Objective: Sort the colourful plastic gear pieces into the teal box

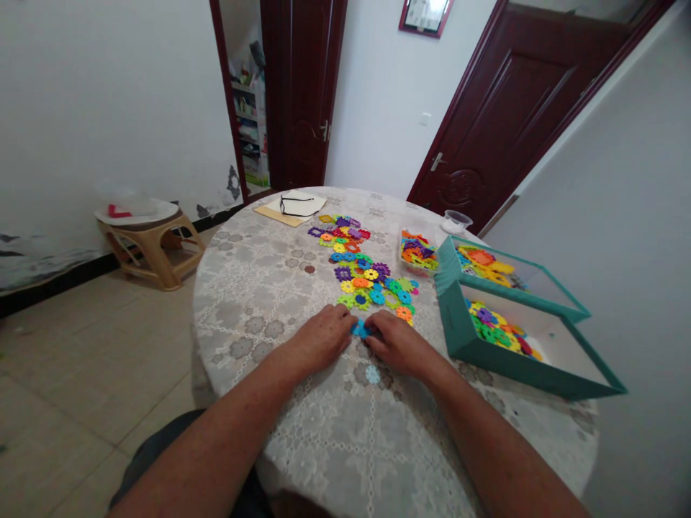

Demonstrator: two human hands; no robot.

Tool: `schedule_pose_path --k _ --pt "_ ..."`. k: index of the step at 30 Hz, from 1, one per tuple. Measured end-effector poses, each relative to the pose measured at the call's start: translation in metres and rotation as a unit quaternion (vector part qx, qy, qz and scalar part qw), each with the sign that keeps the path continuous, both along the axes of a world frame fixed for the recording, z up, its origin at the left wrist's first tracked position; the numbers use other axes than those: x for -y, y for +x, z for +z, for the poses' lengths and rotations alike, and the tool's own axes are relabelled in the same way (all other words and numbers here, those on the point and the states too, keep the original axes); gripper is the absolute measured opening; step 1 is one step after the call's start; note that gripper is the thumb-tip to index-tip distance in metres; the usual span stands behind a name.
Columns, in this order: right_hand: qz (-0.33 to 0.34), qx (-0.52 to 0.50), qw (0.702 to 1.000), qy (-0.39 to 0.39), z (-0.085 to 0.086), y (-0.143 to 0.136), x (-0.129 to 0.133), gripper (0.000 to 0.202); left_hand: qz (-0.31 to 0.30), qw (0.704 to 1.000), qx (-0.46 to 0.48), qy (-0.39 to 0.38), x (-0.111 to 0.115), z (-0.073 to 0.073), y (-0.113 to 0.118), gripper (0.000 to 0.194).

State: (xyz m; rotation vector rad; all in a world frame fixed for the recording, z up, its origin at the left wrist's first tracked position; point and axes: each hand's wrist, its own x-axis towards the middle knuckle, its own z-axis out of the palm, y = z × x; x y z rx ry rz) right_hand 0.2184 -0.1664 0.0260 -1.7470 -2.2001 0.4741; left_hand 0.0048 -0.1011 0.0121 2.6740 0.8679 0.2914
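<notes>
Between both hands is a small blue gear-shaped plastic piece (360, 329), partly covered by the fingers. My left hand (327, 334) pinches its left side, and the fingers of my right hand (395, 341) close on its right side. Just below lies a light blue gear piece (372, 373), flat on the tablecloth. Beyond my hands spreads a loose cluster of colourful gear pieces (360, 283), in yellow, green, purple, orange and blue. The cluster's near edge comes close to my fingertips.
On the right stand two teal box halves (507, 367) holding more pieces. Behind them are a clear tub of pieces (418, 266) and a small clear bowl (456, 221). Glasses (296, 206) rest on papers at the far edge of the round table (237, 288). A stool (156, 248) stands left.
</notes>
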Motion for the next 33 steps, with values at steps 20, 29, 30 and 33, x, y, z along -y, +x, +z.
schedule_pose_path --k 20,29,30,33 --pt "0.011 -0.022 0.996 -0.087 0.016 0.0 0.012 0.013 0.065 0.997 -0.042 -0.004 -0.001 0.013 -0.012 0.014" --pt "0.017 -0.086 0.99 -0.107 0.023 -0.01 0.014 0.014 0.062 0.998 -0.027 -0.018 -0.004 0.006 -0.008 0.017" --pt "0.008 -0.097 0.99 -0.097 0.021 -0.013 0.013 0.015 0.061 0.998 -0.024 -0.025 -0.004 0.006 -0.008 0.017" --pt "-0.003 -0.111 0.992 -0.065 0.014 -0.018 0.01 0.018 0.061 0.997 -0.017 -0.04 -0.003 0.008 -0.008 0.023"
